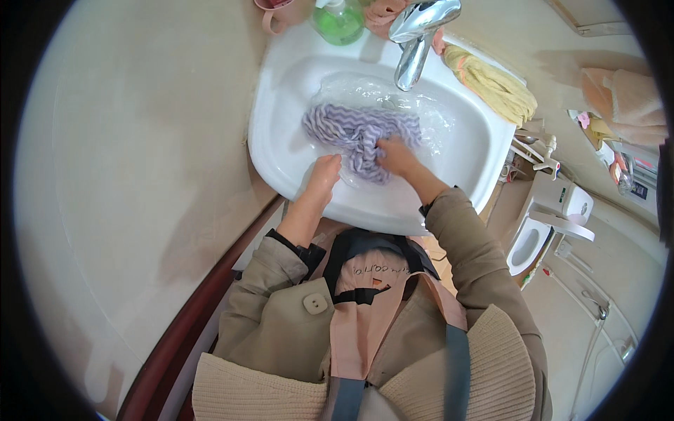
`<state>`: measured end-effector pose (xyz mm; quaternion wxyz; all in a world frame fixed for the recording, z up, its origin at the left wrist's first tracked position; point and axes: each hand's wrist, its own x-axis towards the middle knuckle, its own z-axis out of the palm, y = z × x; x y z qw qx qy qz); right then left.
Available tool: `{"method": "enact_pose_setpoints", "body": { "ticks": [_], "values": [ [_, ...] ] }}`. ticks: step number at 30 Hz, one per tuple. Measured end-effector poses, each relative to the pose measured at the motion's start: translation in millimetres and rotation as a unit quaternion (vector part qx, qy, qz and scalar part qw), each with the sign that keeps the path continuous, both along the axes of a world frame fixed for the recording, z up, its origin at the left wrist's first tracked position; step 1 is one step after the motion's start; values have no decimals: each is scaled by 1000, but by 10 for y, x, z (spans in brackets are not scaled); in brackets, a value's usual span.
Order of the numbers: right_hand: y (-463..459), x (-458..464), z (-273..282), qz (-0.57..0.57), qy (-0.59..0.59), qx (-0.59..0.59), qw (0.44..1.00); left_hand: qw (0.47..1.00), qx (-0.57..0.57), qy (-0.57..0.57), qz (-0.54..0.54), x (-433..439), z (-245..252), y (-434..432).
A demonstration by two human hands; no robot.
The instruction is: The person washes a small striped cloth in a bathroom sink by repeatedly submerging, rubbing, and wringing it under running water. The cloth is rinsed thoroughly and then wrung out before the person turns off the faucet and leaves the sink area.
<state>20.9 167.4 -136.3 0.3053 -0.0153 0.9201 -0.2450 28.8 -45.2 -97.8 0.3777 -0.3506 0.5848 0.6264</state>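
A purple and white zigzag-patterned cloth (342, 123) lies wet and bunched in the white washbasin (279, 173), with water around it. My right hand (396, 155) grips the cloth at its right side, fingers closed on a fold. Just left of the cloth's lower part is my left hand (325, 171), its fingers curled; whether it holds anything does not show. The chrome faucet (413, 58) reaches over the back of the basin.
On the basin's back rim stand a pump bottle of green liquid (338, 22) and a folded yellow towel (489, 84). A pink mug (279, 14) is at the back left. A wall borders the left; a toilet (529, 242) stands to the right.
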Motion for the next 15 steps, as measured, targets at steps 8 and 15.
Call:
{"method": "enact_pose_setpoints", "body": {
  "ticks": [8,15],
  "values": [
    [-300,5,115,-443,-157,-239,849,940,140,-263,167,-60,156,298],
    [-816,145,1334,-113,68,-205,970,890,357,-201,201,-177,359,245]
  ]
}}
